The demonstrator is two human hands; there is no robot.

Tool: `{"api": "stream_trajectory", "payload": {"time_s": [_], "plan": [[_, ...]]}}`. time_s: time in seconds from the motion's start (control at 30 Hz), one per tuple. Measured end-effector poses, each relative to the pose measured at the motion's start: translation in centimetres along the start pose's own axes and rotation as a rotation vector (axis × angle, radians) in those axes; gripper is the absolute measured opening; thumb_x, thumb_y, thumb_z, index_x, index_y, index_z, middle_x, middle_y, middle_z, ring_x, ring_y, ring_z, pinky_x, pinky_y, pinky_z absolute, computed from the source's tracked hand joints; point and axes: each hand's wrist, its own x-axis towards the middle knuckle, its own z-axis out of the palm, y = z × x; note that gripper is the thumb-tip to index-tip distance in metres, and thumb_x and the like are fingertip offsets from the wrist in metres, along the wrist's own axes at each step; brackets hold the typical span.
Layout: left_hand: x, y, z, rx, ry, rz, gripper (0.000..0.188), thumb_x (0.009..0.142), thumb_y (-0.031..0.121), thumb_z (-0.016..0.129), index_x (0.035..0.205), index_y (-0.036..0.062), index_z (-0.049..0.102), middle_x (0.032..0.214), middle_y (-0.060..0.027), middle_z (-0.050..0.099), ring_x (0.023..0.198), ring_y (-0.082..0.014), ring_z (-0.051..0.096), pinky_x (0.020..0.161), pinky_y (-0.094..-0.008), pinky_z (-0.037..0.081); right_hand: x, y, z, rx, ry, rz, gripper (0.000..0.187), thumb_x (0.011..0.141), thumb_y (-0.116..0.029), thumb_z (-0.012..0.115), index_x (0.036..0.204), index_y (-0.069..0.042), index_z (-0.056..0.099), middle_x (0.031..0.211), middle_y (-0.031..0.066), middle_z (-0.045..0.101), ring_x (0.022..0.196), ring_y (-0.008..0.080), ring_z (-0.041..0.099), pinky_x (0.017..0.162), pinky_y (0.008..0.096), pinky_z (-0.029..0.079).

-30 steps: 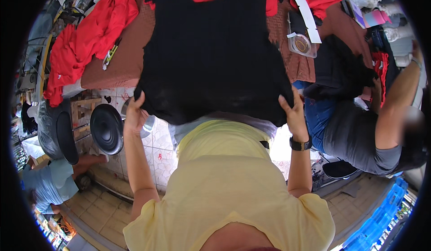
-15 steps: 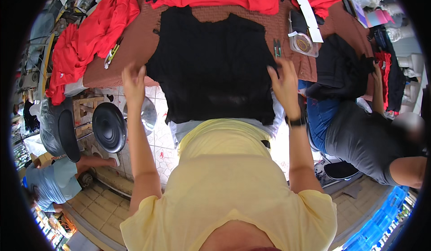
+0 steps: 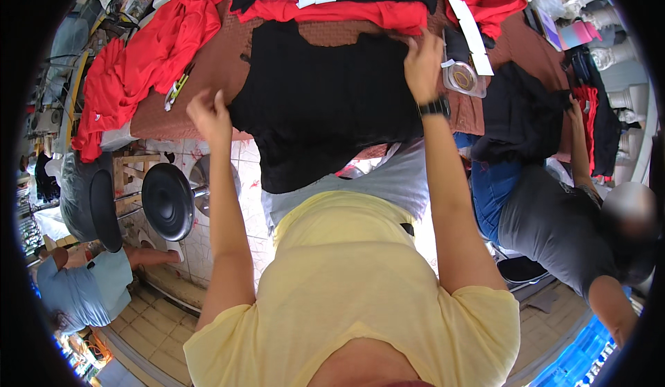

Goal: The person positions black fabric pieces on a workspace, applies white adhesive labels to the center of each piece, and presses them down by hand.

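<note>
A black garment piece (image 3: pixel 325 89) with a cut-out neckline lies spread on the brown quilted table cover (image 3: pixel 201 75) before me. Its left lower part hangs over the near edge, above my lap; at the right the hem slants up. My left hand (image 3: pixel 210 115) hovers just beside the garment's left edge, thumb and fingers apart, with nothing in it. My right hand (image 3: pixel 424 68), a black watch on its wrist, reaches over the far right edge of the garment. Its fingers point away and look parted; what their tips touch is unclear.
Red cloth (image 3: pixel 152 48) piles up at the left beside a yellow-handled cutter (image 3: pixel 179 91). Folded black and red garments (image 3: pixel 374 13) lie at the back. At the right stand a clear plastic box (image 3: pixel 465 81) and a seated co-worker (image 3: pixel 547 214) with black fabric. A round black stool (image 3: pixel 167 201) is at lower left.
My right hand has moved forward along the garment's right side and now covers where thread snips lay. The garment's right lower hem has shifted up toward the table. My left hand stayed nearly in place.
</note>
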Motion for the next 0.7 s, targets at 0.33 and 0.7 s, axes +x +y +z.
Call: {"api": "stream_trajectory", "payload": {"time_s": [0.33, 0.7], "plan": [[-9.5, -3.3, -3.1, -0.692, -0.598, -0.660, 0.058, 0.099, 0.033, 0.072, 0.141, -0.0022, 0.051, 0.138, -0.0107, 0.057, 0.133, -0.0182, 0.050, 0.112, -0.0325, 0.039, -17.9, 1.4, -11.4, -0.106, -0.476, 0.363, 0.047, 0.084, -0.032, 0.086, 0.100, 0.007, 0.067, 0.089, 0.0227, 0.068, 0.083, 0.0379, 0.067, 0.078, 0.0422, 0.053], [-9.9, -1.7, -7.1, -0.632, -0.396, -0.511, 0.021, 0.107, 0.022, 0.062, 0.096, 0.0049, 0.058, 0.090, 0.0036, 0.056, 0.082, -0.0044, 0.046, 0.075, -0.0210, 0.038, -19.2, 7.2, -12.8, 0.637, -0.372, 0.855, 0.018, 0.104, -0.014, 0.066, 0.113, 0.001, 0.064, 0.082, -0.0042, 0.056, 0.075, 0.0042, 0.049, 0.067, 0.0229, 0.039]]}}
